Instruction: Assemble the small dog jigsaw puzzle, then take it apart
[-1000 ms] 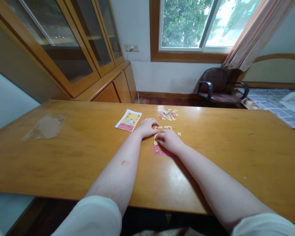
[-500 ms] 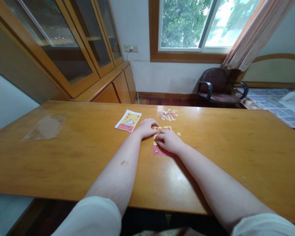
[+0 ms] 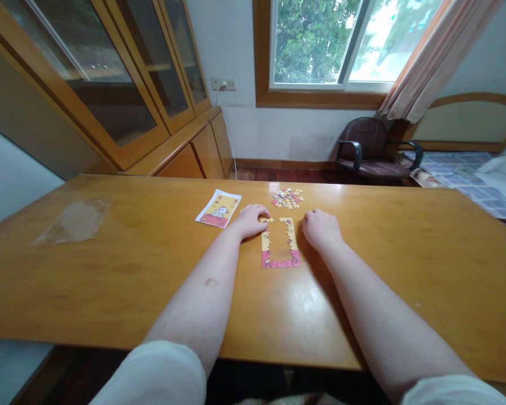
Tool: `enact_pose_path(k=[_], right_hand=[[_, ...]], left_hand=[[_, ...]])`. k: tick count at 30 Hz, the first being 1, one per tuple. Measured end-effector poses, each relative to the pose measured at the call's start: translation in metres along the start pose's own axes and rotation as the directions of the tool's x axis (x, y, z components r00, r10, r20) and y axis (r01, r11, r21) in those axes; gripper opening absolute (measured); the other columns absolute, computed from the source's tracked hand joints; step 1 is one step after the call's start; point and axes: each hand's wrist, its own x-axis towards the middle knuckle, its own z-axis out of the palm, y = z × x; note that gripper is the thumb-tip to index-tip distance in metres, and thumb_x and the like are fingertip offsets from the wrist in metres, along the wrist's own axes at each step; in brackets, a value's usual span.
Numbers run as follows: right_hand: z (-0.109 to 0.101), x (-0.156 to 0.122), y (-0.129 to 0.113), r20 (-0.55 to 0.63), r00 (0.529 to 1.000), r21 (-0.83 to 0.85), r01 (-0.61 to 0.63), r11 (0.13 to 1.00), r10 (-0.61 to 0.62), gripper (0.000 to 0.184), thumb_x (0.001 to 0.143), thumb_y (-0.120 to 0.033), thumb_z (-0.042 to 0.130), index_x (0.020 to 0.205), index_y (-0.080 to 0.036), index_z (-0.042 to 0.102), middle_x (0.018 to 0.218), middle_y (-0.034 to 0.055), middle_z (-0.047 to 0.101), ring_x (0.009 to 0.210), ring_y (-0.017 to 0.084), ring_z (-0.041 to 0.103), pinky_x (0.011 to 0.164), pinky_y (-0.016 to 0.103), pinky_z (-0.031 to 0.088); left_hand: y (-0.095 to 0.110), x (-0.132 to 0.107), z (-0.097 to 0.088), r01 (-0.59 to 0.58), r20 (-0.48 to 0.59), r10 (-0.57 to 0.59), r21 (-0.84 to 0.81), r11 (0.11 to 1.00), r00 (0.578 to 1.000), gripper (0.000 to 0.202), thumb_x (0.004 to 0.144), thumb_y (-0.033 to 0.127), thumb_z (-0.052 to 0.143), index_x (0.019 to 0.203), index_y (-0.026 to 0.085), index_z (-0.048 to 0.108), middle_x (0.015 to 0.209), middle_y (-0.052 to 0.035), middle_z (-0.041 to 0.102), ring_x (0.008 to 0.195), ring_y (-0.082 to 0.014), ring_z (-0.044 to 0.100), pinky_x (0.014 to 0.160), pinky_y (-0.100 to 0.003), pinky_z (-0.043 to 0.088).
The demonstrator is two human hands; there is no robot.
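Observation:
A rectangular jigsaw frame (image 3: 295,242), yellow above and pink below, lies on the wooden table with a gap in its top edge and bare wood in the middle. My left hand (image 3: 251,221) rests at its upper left corner, thumb and fingers apart, fingertips touching or just beside the edge pieces. To the right of the frame, my right hand (image 3: 322,229) is closed with its fingers curled down to the tabletop; whatever is under the fingertips is hidden. A heap of loose puzzle pieces (image 3: 288,198) lies beyond the frame. A picture card (image 3: 218,208) showing a white animal lies left of my left hand.
A clear plastic bag (image 3: 73,221) lies on the left of the table (image 3: 152,292). Behind the table stand a glass-door cabinet (image 3: 147,101), an office chair (image 3: 366,146) and a bed (image 3: 459,174).
My right hand has moved right, off the jigsaw frame, uncovering its middle. It now covers the spot where a single loose piece lay. My left hand has stayed at the corner.

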Motion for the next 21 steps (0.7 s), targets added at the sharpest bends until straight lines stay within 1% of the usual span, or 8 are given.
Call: enact_pose_path(k=[2,4,7,8,9,11,14,21], right_hand=[[-0.001,0.000,0.003,0.077,0.994,0.001,-0.078,0.997,0.078,0.031,0.092,-0.022,0.044,0.105,-0.010,0.069,0.106,0.0236,0.066,0.098,0.032,0.066,0.082,0.040,0.046],[-0.002,0.000,0.002,0.140,0.982,0.022,-0.134,0.991,0.130,0.033,0.092,-0.027,0.046,0.108,-0.010,0.068,0.108,0.0245,0.066,0.099,0.032,0.067,0.082,0.040,0.047],[-0.006,-0.003,-0.004,0.177,0.973,0.042,-0.160,0.986,0.151,0.041,0.091,-0.043,0.052,0.109,-0.010,0.069,0.108,0.0244,0.067,0.101,0.032,0.067,0.083,0.039,0.049],[-0.007,-0.004,-0.006,0.181,0.973,0.037,-0.155,0.987,0.146,0.042,0.090,-0.044,0.054,0.108,-0.010,0.070,0.108,0.0240,0.067,0.101,0.033,0.067,0.083,0.038,0.050],[-0.009,-0.005,-0.008,0.188,0.972,0.027,-0.147,0.989,0.139,0.040,0.089,-0.041,0.054,0.107,-0.009,0.071,0.108,0.0234,0.068,0.101,0.033,0.067,0.082,0.038,0.050],[-0.012,-0.005,-0.010,0.213,0.968,0.005,-0.139,0.990,0.135,0.032,0.090,-0.028,0.051,0.105,-0.010,0.072,0.108,0.0222,0.068,0.100,0.032,0.067,0.081,0.037,0.051],[-0.015,-0.004,-0.011,0.250,0.957,-0.009,-0.150,0.989,0.148,0.031,0.087,-0.012,0.047,0.104,-0.009,0.072,0.108,0.0222,0.069,0.101,0.030,0.067,0.080,0.035,0.051],[-0.003,-0.003,-0.008,0.206,0.974,0.076,-0.110,0.991,0.092,0.031,0.089,-0.010,0.042,0.109,-0.009,0.066,0.109,0.0204,0.068,0.102,0.029,0.066,0.084,0.035,0.049]], left_hand=[[0.001,0.000,0.000,0.005,-0.005,-0.005,-0.005,1.000,1.000,0.024,0.073,0.027,0.059,0.094,0.022,0.069,0.117,-0.0039,0.067,0.114,-0.0241,0.058,0.107,-0.038,0.040],[0.000,0.000,0.000,0.001,-0.011,-0.002,-0.012,1.000,1.000,0.023,0.073,0.029,0.059,0.093,0.022,0.070,0.117,-0.0044,0.067,0.113,-0.0244,0.058,0.107,-0.038,0.041],[-0.001,0.000,0.001,-0.008,-0.011,0.008,-0.012,1.000,1.000,0.024,0.072,0.029,0.061,0.093,0.022,0.070,0.117,-0.0046,0.067,0.113,-0.0246,0.058,0.105,-0.039,0.041],[-0.001,0.001,0.000,-0.010,-0.008,0.010,-0.009,1.000,1.000,0.024,0.071,0.029,0.061,0.093,0.022,0.070,0.116,-0.0047,0.067,0.113,-0.0247,0.058,0.105,-0.039,0.042],[-0.001,0.001,0.000,-0.012,-0.004,0.012,-0.006,1.000,1.000,0.024,0.071,0.029,0.062,0.092,0.022,0.070,0.116,-0.0047,0.067,0.112,-0.0249,0.058,0.105,-0.039,0.042],[-0.002,0.001,0.000,-0.017,-0.001,0.017,-0.002,1.000,1.000,0.024,0.071,0.029,0.062,0.092,0.022,0.071,0.116,-0.0046,0.067,0.113,-0.0251,0.058,0.105,-0.039,0.041],[-0.002,0.001,0.001,-0.022,-0.006,0.022,-0.002,1.000,1.000,0.024,0.071,0.028,0.063,0.092,0.022,0.071,0.116,-0.0044,0.067,0.113,-0.0255,0.058,0.106,-0.039,0.041],[-0.001,0.002,0.001,-0.015,-0.009,0.015,-0.019,1.000,1.000,0.023,0.070,0.028,0.065,0.091,0.023,0.071,0.115,-0.0046,0.067,0.113,-0.0262,0.058,0.105,-0.040,0.041]])
